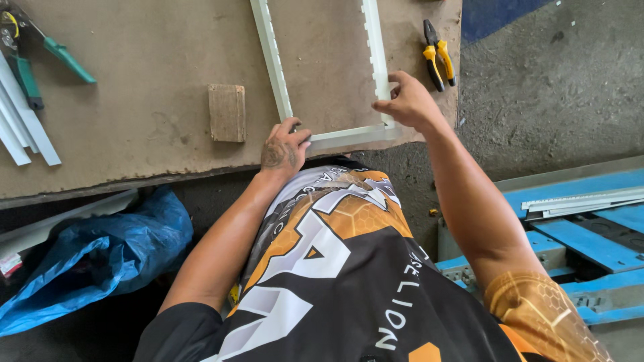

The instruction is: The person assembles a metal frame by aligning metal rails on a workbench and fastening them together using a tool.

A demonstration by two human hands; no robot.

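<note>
White frame (349,136) of thin slotted strips lies flat on the brown board worktop (134,121), its near corners at the board's front edge.

Left hand (285,147): fingers curled and pressed together on the near-left corner, thumb tip on the short cross strip, pinching the joint where the left rail (272,60) meets it. Right hand (406,100): fingers bent, tips pinching the right rail (376,53) just above the near-right corner, thumb on the inner side.

Handling, judged: strips look thin and light, likely a metal or plastic profile; stiff along their length but prone to twist and rack at the corners. Notched edges may be sharp. Best hold appears to be at the corners, as now, not mid-rail.

Around the fingers: small wooden block (227,112) just left of the left knuckles; yellow-handled pliers (437,62) just beyond the right fingertips; green-handled snips (40,57) and loose white strips (23,127) well to the left.

Packages: crumpled blue plastic bag (94,258) below the board, left of the left forearm; a small white tag at its left edge, print unreadable. More white strips (583,201) lie on a blue pallet (590,245) right of the right forearm.
</note>
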